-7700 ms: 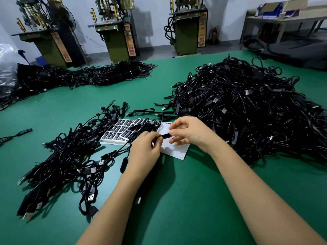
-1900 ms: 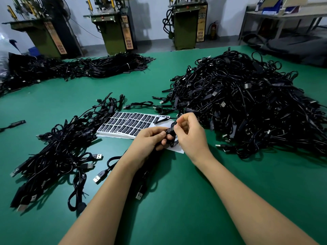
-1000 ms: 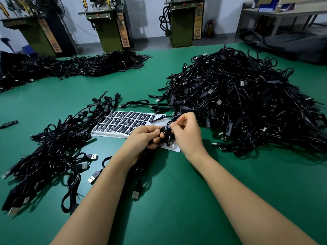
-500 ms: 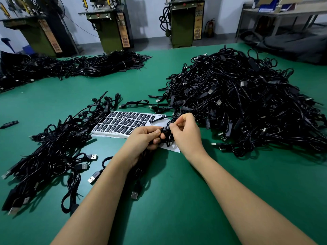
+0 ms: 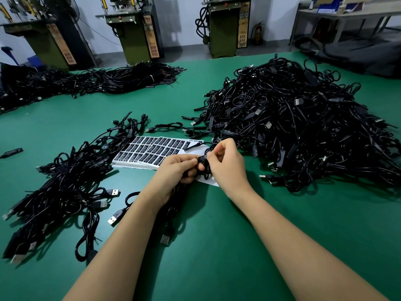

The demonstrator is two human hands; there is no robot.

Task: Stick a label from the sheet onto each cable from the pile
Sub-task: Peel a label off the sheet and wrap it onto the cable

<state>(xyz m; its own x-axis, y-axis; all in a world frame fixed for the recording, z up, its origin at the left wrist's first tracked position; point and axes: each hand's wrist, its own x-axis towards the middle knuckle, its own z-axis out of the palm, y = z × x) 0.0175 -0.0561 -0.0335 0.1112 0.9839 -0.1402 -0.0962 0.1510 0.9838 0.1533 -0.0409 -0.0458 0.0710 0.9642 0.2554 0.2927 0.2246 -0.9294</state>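
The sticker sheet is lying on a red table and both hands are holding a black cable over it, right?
Not quite: the table is green, not red, as the head view shows. The rest holds: the label sheet lies on it, and the left hand and right hand hold a black cable over its near edge.

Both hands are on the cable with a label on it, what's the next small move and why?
Probably press the label flat around the cable: the right hand pinches it beside the left hand, and one edge looks not yet wrapped.
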